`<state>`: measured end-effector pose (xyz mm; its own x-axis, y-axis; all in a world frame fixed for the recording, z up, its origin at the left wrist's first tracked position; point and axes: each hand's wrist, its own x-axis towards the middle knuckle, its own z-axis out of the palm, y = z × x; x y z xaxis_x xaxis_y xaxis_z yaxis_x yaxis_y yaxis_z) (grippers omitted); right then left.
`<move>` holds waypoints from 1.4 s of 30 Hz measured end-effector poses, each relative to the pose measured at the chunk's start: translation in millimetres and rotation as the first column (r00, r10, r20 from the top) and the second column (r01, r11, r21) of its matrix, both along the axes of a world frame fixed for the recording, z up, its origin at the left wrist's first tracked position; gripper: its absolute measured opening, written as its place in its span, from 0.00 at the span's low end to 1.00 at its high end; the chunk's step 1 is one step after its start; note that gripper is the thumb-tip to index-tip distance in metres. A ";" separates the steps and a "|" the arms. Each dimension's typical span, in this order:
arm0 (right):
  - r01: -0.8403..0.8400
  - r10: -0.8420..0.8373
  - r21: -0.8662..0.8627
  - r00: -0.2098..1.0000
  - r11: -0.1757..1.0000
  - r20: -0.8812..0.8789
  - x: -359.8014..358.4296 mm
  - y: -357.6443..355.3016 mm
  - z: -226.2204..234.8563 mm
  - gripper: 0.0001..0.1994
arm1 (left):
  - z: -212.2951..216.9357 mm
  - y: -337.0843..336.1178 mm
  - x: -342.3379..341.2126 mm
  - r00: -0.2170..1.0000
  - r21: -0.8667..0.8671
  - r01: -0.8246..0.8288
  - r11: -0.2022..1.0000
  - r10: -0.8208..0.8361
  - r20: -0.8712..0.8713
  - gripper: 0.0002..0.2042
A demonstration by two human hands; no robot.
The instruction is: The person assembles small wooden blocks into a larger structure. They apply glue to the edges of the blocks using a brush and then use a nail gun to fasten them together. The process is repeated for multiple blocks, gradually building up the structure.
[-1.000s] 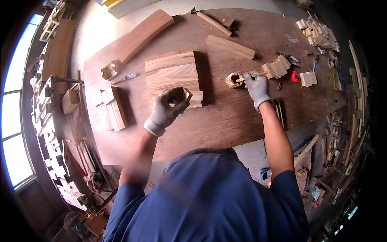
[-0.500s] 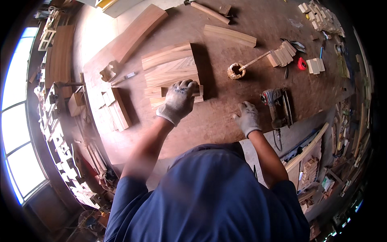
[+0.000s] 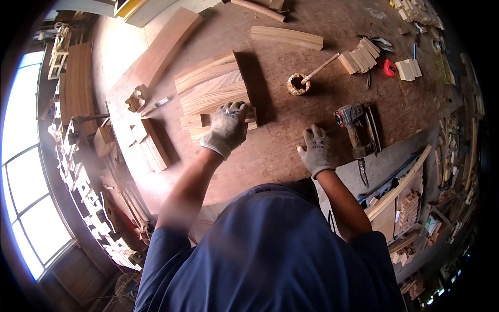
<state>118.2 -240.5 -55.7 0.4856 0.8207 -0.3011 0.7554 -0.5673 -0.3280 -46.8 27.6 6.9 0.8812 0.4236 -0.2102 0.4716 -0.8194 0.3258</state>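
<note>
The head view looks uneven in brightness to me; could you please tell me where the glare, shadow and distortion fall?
In the head view, the window at left is blown out, and glare washes the workbench near it; the stacked wood boards under the left hand cast a dark shadow rightward; fisheye bends the edges; the left forearm looks slightly blurred.

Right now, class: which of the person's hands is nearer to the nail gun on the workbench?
The right hand. It rests flat on the bench just left of the nail gun, apart from it. The left hand is farther left, on the stacked wooden boards.
</note>
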 end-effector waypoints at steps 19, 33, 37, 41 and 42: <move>0.124 -0.133 0.204 0.991 0.971 0.033 13.8 -22.4 -5.8 0.28 | 2.5 6.2 10.0 0.997 -0.005 0.023 1.000 -0.023 -0.076 0.29; 0.483 -0.465 -0.026 0.856 0.875 0.226 107.2 -73.9 -11.7 0.47 | -9.0 12.5 10.4 0.999 -0.002 0.037 0.999 -0.037 -0.017 0.19; 0.519 -0.500 -0.143 0.853 0.843 0.147 116.8 -73.5 -17.5 0.46 | -9.5 13.4 10.0 1.000 -0.022 0.014 1.000 -0.015 -0.013 0.17; 0.506 -0.494 -0.122 0.862 0.854 0.116 123.1 -75.4 -14.4 0.39 | -8.1 16.4 12.3 0.999 -0.023 0.030 0.999 -0.031 -0.008 0.15; 0.496 -0.485 -0.092 0.866 0.863 0.121 124.2 -79.5 -16.5 0.37 | -7.9 16.5 13.7 0.999 -0.025 0.034 0.999 -0.034 0.000 0.15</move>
